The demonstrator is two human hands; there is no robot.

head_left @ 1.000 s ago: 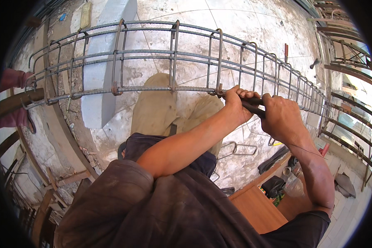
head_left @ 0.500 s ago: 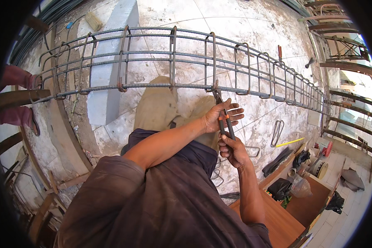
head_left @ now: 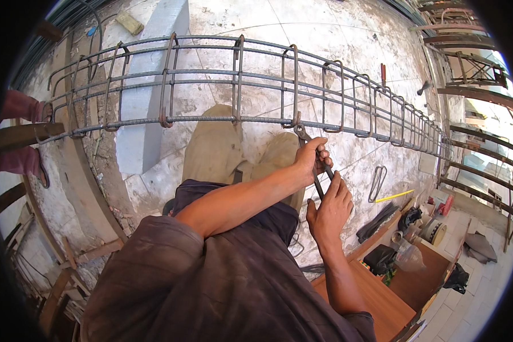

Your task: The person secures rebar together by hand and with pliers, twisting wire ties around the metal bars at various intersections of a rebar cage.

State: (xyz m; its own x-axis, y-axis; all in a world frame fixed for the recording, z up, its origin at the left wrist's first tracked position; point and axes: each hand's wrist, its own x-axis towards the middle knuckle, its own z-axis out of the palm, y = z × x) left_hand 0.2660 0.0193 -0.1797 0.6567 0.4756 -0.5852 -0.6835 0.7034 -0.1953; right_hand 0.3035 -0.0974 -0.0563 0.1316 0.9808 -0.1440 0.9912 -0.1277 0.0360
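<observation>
A long rebar cage [head_left: 262,120] of ribbed bars and bent stirrups stretches across the view in front of my knees. My left hand [head_left: 313,158] is closed round the handles of dark pincers [head_left: 302,134]. The jaws of the pincers lie just by the near lower bar, beside a stirrup's corner; whether they grip wire there I cannot tell. My right hand [head_left: 332,212] is at the handle ends, its fingers stretched out and the thumb apart, with fingertips close to a handle and to my left hand.
A pale grey block [head_left: 139,145] lies under the cage's left part. Another person's feet [head_left: 43,171] stand at far left. A loose stirrup [head_left: 377,183] and a yellow stick [head_left: 394,196] lie at right. A wooden box [head_left: 419,279] with bags stands lower right; red-handled pliers [head_left: 383,74] lie beyond the cage.
My left hand has closed round the pincers' handles, its fingers spread before. My right hand has loosened its grip on the handles and straightened its fingers. The pincers' head has shifted slightly.
</observation>
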